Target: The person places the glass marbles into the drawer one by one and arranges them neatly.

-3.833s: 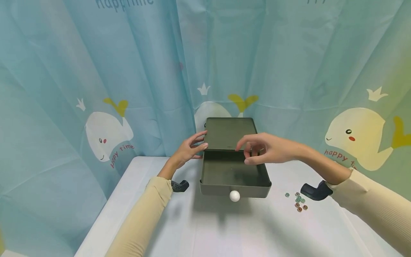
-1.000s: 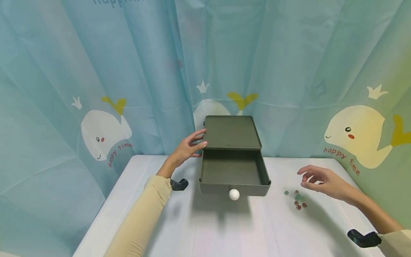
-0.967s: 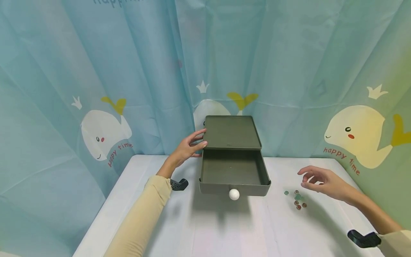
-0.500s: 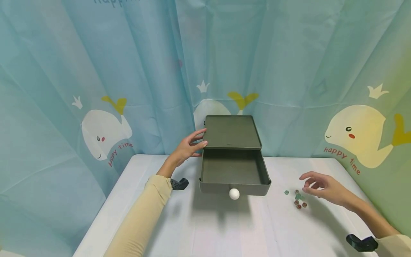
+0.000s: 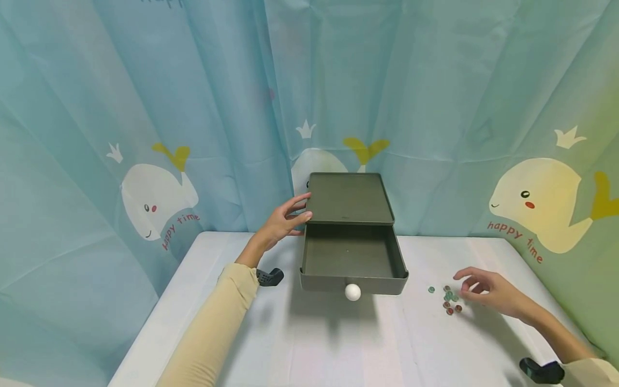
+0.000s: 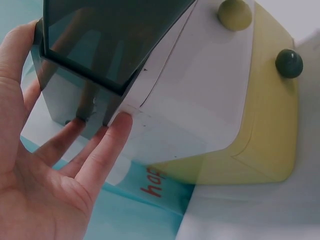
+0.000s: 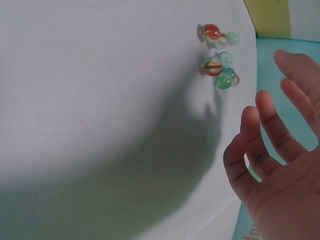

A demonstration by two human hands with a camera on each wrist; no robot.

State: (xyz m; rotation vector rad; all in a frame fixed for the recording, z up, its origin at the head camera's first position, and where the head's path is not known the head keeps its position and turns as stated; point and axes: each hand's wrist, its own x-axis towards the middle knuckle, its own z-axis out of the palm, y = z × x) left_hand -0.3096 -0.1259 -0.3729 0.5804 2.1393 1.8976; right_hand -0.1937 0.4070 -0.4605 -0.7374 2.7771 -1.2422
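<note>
A dark green drawer (image 5: 345, 258) stands pulled out at the top of a drawer cabinet (image 5: 350, 198), with a white knob (image 5: 353, 292) on its front. Against the cabinet's left side rests my left hand (image 5: 280, 221), its fingers spread; the left wrist view shows fingertips (image 6: 121, 122) on the side wall. My right hand (image 5: 493, 293) hovers just right of several glass marbles (image 5: 450, 296), fingers loosely bent. Seen from the right wrist, the red-and-clear and green marbles (image 7: 212, 65) lie beyond the fingertips, apart from the right hand (image 7: 280, 165), which holds nothing.
Below the green drawer, the left wrist view shows a white drawer (image 6: 200, 85) with a yellow knob (image 6: 235, 14) and a yellow drawer (image 6: 272, 115) with a dark green knob (image 6: 289, 63). A whale-print curtain (image 5: 435, 107) hangs behind the white table (image 5: 232, 344).
From above the drawer, my right hand has moved right to the marbles, and lately sunk a little lower beside them. My left hand has stayed against the cabinet.
</note>
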